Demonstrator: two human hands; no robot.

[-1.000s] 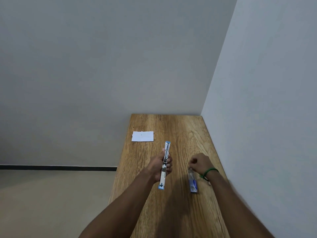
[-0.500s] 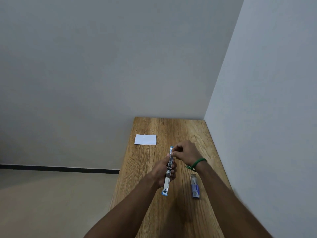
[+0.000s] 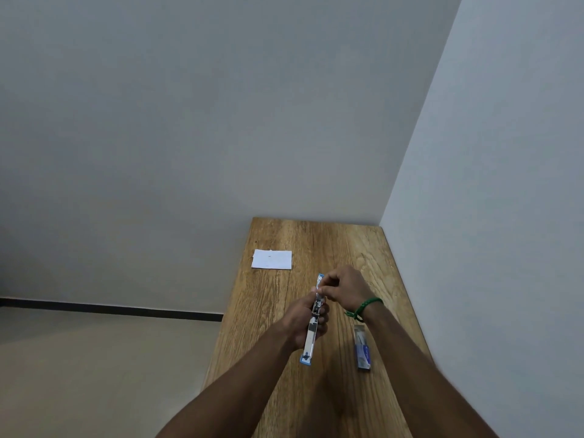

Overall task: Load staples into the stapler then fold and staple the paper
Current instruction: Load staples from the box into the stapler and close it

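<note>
Long narrow wood-grain bench (image 3: 316, 248) in a wall corner, flat white rectangular paper (image 3: 272, 259) near its far left edge. Left hand (image 3: 305, 319) wrapped around the slim metal stapler (image 3: 313, 324), opened out long with blue ends; right hand (image 3: 343, 287) with green wristband (image 3: 366, 306) pinches closed at the stapler's far part, staples too small to tell. Small blue-white staple box (image 3: 362, 347) lies flat on the bench right of the stapler.

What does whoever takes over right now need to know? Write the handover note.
Left hand: grip closed around the opened stapler, held above the table.
Right hand: fingertips pinched at the stapler's far end; too small to tell if staples are held.
Staple box lies on the table, right of the stapler.
Paper lies flat near the far left edge, untouched.
Done: stapler opened. Left: finish loading, close, fold and staple the paper.
</note>
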